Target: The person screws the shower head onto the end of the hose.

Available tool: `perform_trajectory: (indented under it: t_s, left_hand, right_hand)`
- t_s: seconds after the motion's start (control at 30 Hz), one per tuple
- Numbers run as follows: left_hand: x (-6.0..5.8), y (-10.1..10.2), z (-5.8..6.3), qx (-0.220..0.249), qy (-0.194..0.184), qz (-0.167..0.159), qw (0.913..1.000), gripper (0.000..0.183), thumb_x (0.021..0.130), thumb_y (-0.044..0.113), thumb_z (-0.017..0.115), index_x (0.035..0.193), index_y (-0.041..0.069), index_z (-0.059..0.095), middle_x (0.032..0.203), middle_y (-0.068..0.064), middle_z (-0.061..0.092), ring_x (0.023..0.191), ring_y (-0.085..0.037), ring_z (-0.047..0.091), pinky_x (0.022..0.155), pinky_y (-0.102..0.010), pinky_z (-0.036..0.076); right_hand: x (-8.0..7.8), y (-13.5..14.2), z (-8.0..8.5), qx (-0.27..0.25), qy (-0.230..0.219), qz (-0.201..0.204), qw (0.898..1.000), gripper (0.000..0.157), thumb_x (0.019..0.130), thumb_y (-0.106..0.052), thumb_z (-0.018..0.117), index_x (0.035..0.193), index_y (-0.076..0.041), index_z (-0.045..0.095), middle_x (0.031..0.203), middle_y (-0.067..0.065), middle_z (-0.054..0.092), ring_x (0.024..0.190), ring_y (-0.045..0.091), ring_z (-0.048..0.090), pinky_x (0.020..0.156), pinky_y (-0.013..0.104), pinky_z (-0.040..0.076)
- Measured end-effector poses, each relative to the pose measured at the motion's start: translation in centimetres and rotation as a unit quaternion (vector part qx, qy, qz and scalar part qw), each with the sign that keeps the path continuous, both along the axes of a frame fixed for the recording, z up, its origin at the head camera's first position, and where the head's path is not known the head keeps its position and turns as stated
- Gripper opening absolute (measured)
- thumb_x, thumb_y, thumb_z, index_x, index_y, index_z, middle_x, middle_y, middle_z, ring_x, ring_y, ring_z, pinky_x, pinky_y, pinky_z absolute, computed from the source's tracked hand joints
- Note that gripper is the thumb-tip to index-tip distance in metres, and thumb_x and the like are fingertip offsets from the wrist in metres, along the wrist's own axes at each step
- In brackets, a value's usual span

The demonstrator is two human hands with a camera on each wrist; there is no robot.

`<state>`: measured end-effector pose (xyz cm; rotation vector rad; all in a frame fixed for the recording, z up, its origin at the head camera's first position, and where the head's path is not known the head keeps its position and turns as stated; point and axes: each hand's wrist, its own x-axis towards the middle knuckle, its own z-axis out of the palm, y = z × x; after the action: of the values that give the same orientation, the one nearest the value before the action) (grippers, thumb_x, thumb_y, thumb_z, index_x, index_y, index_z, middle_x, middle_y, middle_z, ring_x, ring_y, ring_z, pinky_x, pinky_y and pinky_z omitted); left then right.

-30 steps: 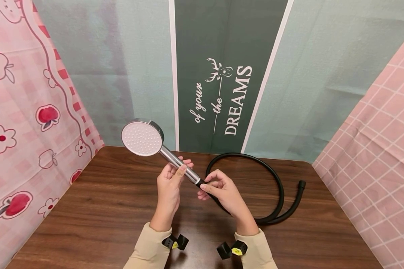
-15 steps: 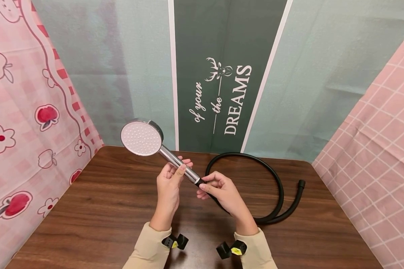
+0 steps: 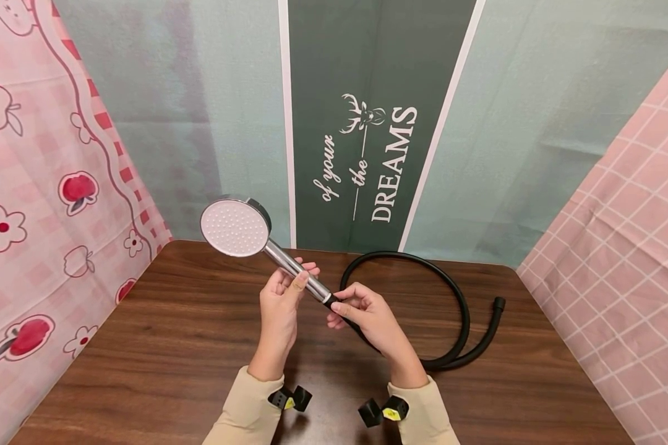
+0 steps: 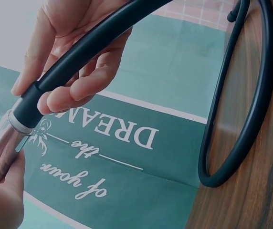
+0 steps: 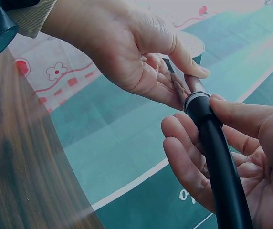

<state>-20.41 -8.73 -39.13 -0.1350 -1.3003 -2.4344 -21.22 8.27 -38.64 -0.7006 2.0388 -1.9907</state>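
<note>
One brown wood-grain table (image 3: 145, 327), green lettered cloth (image 3: 334, 68) far, pink apple-print cloth (image 3: 33, 154) left, pink grid cloth (image 3: 629, 259) right. Shower head (image 3: 235, 227) is held above the table, left of center; we see the left hand (image 3: 279, 306) gripping its silver handle (image 3: 280, 255). Right hand (image 3: 372, 315) pinches the collar (image 4: 29, 109) of the black hose (image 3: 464, 312) at the handle's near-right end (pale ring (image 4: 20, 126) between). Hose loops on the table at right. Head view gives us the nozzle face; left wrist view cuts it off.

Left hand (image 3: 277, 306) gripping, right hand (image 3: 372, 316) pinching; hands near each other, angled inward.
</note>
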Motion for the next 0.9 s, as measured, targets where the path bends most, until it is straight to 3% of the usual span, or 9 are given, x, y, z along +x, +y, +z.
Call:
perform_trajectory:
  t_s: [0.33,0.73,0.9]
  left_hand:
    - [0.09,0.15,0.08,0.001,0.008,0.002,1.0,0.021,0.095,0.001,0.062,0.116,0.002,0.059,0.099,-0.001,0.075,0.093,-0.012,0.074,0.089,-0.025,0.058]
    - [0.19,0.23,0.09,0.001,0.005,-0.002,1.0,0.019,0.096,-0.001,0.06,0.115,0.004,0.059,0.098,0.001,0.075,0.094,-0.012,0.074,0.091,-0.026,0.057]
    - [0.2,0.2,0.1,0.0,0.003,-0.002,1.0,0.02,0.096,-0.001,0.06,0.115,0.003,0.058,0.098,0.001,0.075,0.094,-0.012,0.074,0.092,-0.026,0.057]
  right_hand:
    - [-0.01,0.17,0.0,-0.006,-0.015,0.003,1.0,0.026,0.097,-0.004,0.061,0.112,0.016,0.053,0.077,-0.002,0.073,0.07,0.009,0.073,0.069,0.032,0.062]
    - [-0.03,0.25,-0.03,-0.008,-0.025,0.008,1.0,0.03,0.098,-0.008,0.06,0.113,0.017,0.053,0.073,-0.006,0.072,0.068,0.007,0.072,0.067,0.028,0.061]
    - [-0.07,0.21,-0.2,-0.005,-0.021,0.008,1.0,0.03,0.095,-0.009,0.065,0.112,0.014,0.054,0.078,0.0,0.073,0.07,0.009,0.072,0.07,0.031,0.062]
